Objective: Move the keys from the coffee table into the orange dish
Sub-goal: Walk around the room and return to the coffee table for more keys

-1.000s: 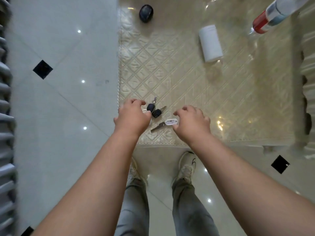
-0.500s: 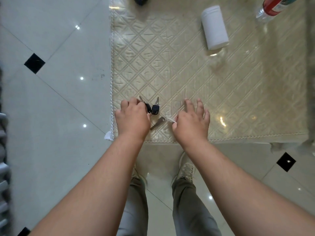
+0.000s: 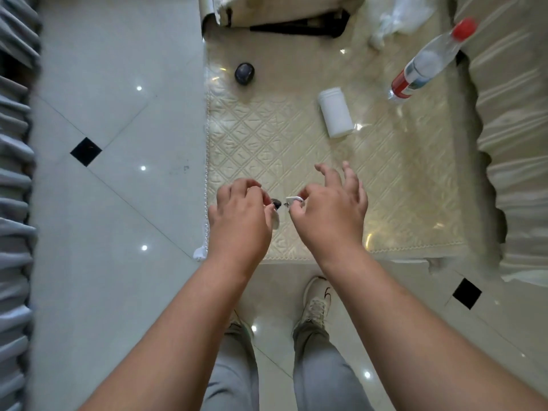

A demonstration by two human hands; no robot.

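left hand (image 3: 240,216) curls round black-headed metal keys (image 3: 276,203), right hand (image 3: 330,213) thinly pinches a white-tagged key (image 3: 294,199), both over the cream quilted coffee table (image 3: 267,143); risk: slip and drop, orange dish unseen.

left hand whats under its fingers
A black key head pokes out from the left hand, whose curled fingers grip it. The rest of the bunch is hidden by the hand.
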